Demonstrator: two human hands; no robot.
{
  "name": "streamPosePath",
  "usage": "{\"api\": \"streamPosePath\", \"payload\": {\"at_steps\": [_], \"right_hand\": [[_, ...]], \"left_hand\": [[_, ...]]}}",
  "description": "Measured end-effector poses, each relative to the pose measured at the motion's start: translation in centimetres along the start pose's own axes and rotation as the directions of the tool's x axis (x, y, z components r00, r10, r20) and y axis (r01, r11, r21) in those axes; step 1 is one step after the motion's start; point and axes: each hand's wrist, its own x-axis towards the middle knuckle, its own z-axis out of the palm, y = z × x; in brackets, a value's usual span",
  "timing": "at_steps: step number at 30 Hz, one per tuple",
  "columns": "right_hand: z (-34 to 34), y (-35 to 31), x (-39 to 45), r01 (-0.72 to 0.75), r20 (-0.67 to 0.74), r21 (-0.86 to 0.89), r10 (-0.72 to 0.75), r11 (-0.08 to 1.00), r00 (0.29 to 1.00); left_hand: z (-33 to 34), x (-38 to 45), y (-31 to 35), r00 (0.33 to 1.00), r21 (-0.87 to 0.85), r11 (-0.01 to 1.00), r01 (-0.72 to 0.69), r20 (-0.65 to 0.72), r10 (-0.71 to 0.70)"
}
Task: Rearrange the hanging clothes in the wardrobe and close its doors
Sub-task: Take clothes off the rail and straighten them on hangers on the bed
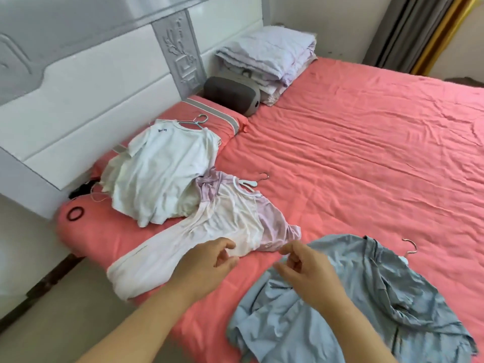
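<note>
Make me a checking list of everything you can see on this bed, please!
Surface: coral-pink bed sheet, wrinkled, covering the bed.
Job's things: white T-shirt on a pale blue hanger, lying partly on the pink pillow; white-and-lilac long-sleeved top on a white hanger, overlapped by the T-shirt; crumpled grey-blue garment on a metal-hooked hanger, nearest the person.
Clutter: folded pale lilac quilt; grey padded cushion; black hair tie on the pillow.
Grippers: left hand loosely curled above the top's hem, holding nothing; right hand loosely curled over the grey-blue garment, grip unclear.
Cables: nothing seen.
Surroundings: white and grey headboard; grey and gold curtains. No wardrobe in view.
</note>
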Motion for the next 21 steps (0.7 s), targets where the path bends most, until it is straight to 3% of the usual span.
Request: {"api": "streamPosePath", "payload": {"at_steps": [6,12,16,21], "right_hand": [[10.2,-10.0,1.9,0.152,0.134,-0.016,-0.149,0.988,0.98],[19.4,-19.9,5.3,0.296,0.294,0.009,-0.286,0.955,0.912],[25.4,-25.3,6.9,0.437,0.384,0.042,-0.419,0.898,0.823],[32.5,-31.9,7.8,0.574,0.51,0.129,-0.55,0.809,0.661]], "left_hand": [[-8.1,-4.8,-11.7,0.97,-0.08,0.976,0.201,-0.123,-0.21],[-14.5,-9.4,-19.9,0.886,-0.2,0.925,0.324,-0.278,-0.37],[-17.4,-12.7,-24.2,0.797,-0.29,0.878,0.381,-0.377,-0.471],[-20.6,-17.4,-28.4,0.664,-0.342,0.808,0.48,-0.46,-0.589]]}}
